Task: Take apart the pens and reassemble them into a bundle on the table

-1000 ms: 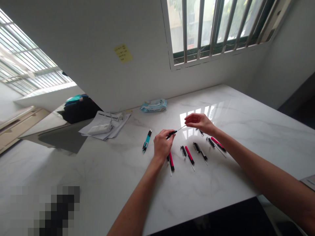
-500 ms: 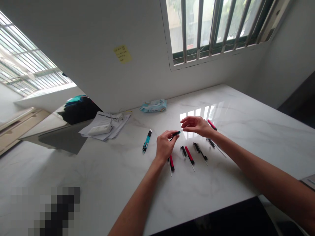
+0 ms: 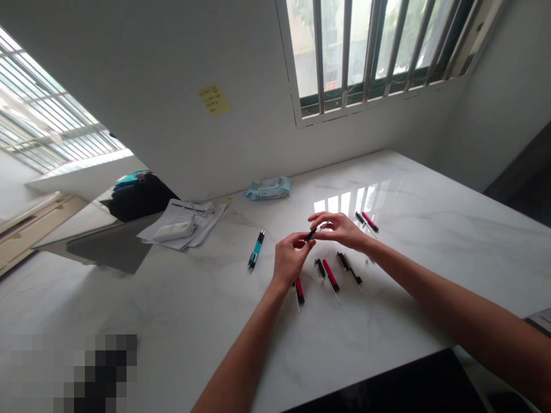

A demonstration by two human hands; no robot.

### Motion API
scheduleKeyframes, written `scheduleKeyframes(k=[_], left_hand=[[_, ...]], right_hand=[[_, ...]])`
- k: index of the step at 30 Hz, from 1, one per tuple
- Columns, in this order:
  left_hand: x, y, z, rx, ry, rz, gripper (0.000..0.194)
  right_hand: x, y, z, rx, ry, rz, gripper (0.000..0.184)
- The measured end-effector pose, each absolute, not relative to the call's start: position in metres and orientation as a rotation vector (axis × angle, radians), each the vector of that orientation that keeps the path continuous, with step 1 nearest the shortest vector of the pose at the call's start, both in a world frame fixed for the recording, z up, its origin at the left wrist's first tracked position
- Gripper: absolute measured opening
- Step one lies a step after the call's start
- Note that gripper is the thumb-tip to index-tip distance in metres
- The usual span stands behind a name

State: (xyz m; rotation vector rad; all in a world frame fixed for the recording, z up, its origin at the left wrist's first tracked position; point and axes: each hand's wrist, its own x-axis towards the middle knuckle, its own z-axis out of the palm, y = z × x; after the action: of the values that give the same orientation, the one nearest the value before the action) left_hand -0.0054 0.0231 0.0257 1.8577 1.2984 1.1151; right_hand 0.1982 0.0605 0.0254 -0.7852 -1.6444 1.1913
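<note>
Step in hand, my read: two-handed fine work on one black pen piece (image 3: 310,234), held up over the table (image 3: 434,241), midway between the side nearest the person and the wall edge. Left hand (image 3: 291,259): thumb and index closed in a tight pinch on it. Right hand (image 3: 342,230): thumb right at the piece's other end, fingers curled above; can't tell how firm that grip is or whether a thin part sits in it. Can't tell either if it's going together or coming apart. Next move should call for a steady left pinch and straight alignment from the right; likely risk is dropping a small part. Other pen parts lie between the hands and the near edge: a red barrel (image 3: 330,275) with a white refill (image 3: 333,291) alongside, a second red barrel (image 3: 299,290) partly behind the left wrist, and a black pen body (image 3: 354,273). Another red barrel (image 3: 370,221) is past the right hand, toward the far corner. Containers: those barrels are the tubes here; can't see inside. The refill by the middle one is outside it. Wipes pack (image 3: 267,189) sits at the wall edge, contents hidden. Teal pens (image 3: 256,251) lie left of the left hand, seemingly whole.
</note>
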Motion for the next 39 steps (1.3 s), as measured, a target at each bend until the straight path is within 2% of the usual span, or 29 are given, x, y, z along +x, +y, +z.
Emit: scheduleKeyframes(k=[6,11,14,26,36,39], left_hand=[[-0.02,0.036,0.019,1.919,1.562,1.174,0.013],[-0.029,0.041,0.02,2.067,1.649,1.202,0.012],[-0.028,0.039,0.023,2.099,1.65,1.196,0.012],[-0.024,0.033,0.024,2.194,1.633,1.125,0.013],[-0.015,0.026,0.026,2.35,1.52,1.016,0.013],[-0.015,0.026,0.026,2.352,1.514,1.023,0.012]], right_hand=[[0.22,0.074,0.034,-0.793,-1.427,1.137,0.026],[0.231,0.077,0.029,-0.99,-1.758,0.713,0.017],[0.231,0.076,0.027,-0.981,-1.878,0.588,0.017],[0.223,0.072,0.023,-0.937,-1.983,0.558,0.019],[0.204,0.062,0.018,-0.841,-2.029,0.674,0.01],[0.204,0.063,0.018,-0.889,-2.042,0.688,0.014]])
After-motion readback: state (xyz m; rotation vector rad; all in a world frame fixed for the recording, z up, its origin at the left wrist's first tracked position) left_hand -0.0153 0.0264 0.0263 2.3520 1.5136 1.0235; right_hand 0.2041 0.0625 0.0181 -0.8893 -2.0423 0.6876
